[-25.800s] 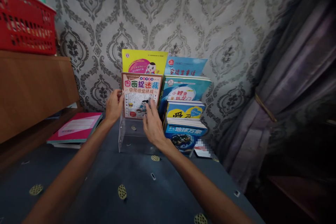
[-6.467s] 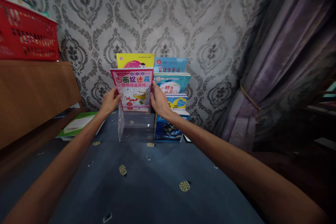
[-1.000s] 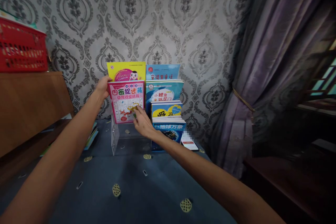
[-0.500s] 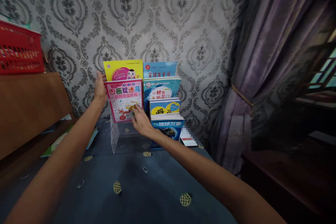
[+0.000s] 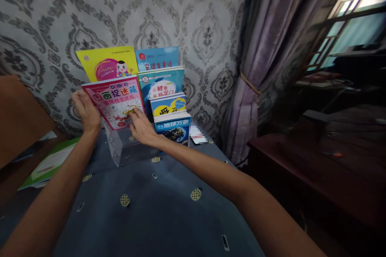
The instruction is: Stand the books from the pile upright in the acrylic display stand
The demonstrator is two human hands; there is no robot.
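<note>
Clear stand (image 5: 116, 148): set upright on the dark blue, pineapple-printed worktop (image 5: 163, 225), holding books in two stepped columns.
Pink book (image 5: 116, 102): in the left column of the stand, cover facing out, in front of the yellow book (image 5: 110, 64).
Left grip (image 5: 86, 112): at the left side of the stand, along the left edge of the pink book; blurred, cannot tell whether clamped on that edge or merely beside it.
Right grip (image 5: 142, 127): in front of the stand, fingers loosely apart, tips touching the pink cover low on its right half.
Right column: from back to front of the stand, pale blue book (image 5: 158, 57), teal book (image 5: 169, 82), yellow-and-blue book (image 5: 169, 106), globe book (image 5: 173, 130).
Green book (image 5: 52, 162): left of the stand, lying flat.
Phone-like device (image 5: 198, 136): just right of the stand, partly pixelated.
Curtain (image 5: 256, 56): farther right of the stand, tied with a cord (image 5: 250, 83).
Patterned wallpaper (image 5: 169, 0): behind the stand.
</note>
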